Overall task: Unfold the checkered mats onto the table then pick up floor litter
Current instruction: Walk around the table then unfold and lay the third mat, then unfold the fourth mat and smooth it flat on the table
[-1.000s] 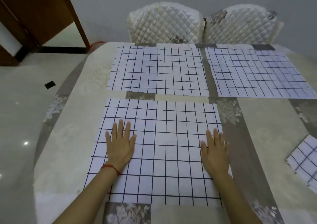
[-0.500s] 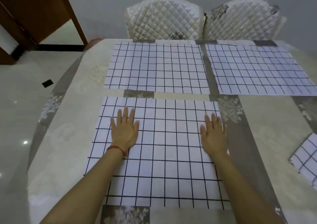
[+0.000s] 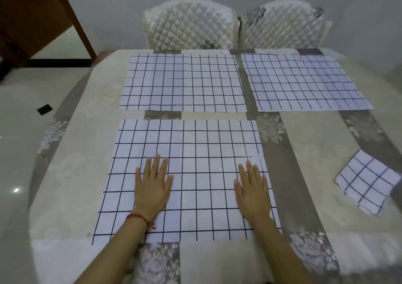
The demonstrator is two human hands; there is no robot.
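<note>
Three white mats with a dark grid lie unfolded on the table point(image 3: 71, 175): a near mat point(image 3: 195, 153), a far left mat point(image 3: 182, 83) and a far right mat point(image 3: 304, 83). A fourth checkered mat point(image 3: 367, 181) lies folded at the right. My left hand point(image 3: 153, 186), with a red string on the wrist, presses flat on the near mat's left half. My right hand point(image 3: 253, 190) lies flat near that mat's right edge. A small black piece of litter point(image 3: 44, 109) lies on the floor to the left.
Two quilted white chairs point(image 3: 189, 25) point(image 3: 282, 25) stand behind the table against a grey wall. A brown wooden door point(image 3: 37, 16) is at the upper left. Glossy light floor point(image 3: 19, 144) runs along the table's left side.
Both hands slid forward over the near mat, then drew back toward me while staying flat on it. The mats have not shifted on the table.
</note>
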